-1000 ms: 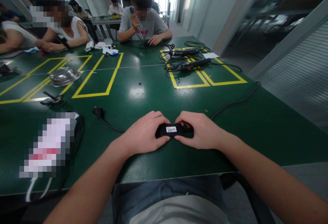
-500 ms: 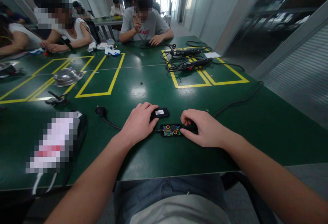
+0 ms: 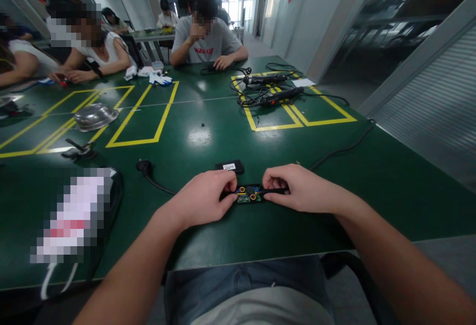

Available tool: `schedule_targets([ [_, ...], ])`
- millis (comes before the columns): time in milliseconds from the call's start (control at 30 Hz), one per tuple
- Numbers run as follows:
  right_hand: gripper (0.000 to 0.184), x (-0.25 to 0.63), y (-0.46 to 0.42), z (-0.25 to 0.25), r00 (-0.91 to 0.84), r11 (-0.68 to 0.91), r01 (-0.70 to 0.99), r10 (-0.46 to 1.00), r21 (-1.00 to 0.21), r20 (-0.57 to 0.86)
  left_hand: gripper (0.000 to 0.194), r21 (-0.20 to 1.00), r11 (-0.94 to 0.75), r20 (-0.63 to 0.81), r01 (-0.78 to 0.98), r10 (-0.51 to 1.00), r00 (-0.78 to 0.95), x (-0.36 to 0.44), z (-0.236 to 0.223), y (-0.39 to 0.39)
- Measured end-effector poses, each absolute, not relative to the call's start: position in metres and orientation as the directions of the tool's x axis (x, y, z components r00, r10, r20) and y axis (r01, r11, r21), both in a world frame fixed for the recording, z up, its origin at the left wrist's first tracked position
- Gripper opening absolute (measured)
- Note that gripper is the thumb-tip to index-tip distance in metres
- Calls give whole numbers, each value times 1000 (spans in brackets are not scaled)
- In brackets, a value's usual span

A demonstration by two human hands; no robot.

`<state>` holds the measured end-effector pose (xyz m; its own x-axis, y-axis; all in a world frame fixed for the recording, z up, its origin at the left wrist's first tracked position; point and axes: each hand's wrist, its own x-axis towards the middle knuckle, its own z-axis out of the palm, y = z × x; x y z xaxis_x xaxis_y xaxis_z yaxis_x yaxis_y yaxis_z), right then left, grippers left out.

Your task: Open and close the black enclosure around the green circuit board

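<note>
A small open black casing (image 3: 241, 200) lies on the green table in front of me, with a circuit board (image 3: 251, 191) and copper coils showing inside. My left hand (image 3: 204, 195) closes its thumb and fingers on the casing's left end, where a cord enters. On the other side my right hand (image 3: 301, 189) pinches the black cable (image 3: 275, 191) by the casing's right end. Just beyond my left fingers rests the separate black cover (image 3: 229, 166), which bears a white label. From behind my left hand the cord runs to a black plug (image 3: 144, 167).
At left sits a blurred-out object with a white strap (image 3: 72, 211). Beyond it are a metal bowl (image 3: 95, 117) and a dark clamp-like part (image 3: 80, 150). Two corded electric screwdrivers (image 3: 280, 96) lie within yellow tape at back right. A co-worker (image 3: 208, 37) sits opposite.
My left hand has let go of the labelled cover and moved down to the casing's left end. The right hand stays at the right end, its fingers more closed on the cable.
</note>
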<state>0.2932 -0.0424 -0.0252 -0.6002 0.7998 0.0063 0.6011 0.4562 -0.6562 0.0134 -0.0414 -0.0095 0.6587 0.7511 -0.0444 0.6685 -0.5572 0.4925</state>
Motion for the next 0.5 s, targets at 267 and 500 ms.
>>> schedule_targets([
  [267,15,292,-44,-26,-600,417,577,800,-702,-18,10,583,-520,-25,624,756,654,11,-9,-40],
  [500,17,295,-43,-29,-587,451,581,809,-677,35,10,619,-497,-24,608,762,647,8,-7,-38],
])
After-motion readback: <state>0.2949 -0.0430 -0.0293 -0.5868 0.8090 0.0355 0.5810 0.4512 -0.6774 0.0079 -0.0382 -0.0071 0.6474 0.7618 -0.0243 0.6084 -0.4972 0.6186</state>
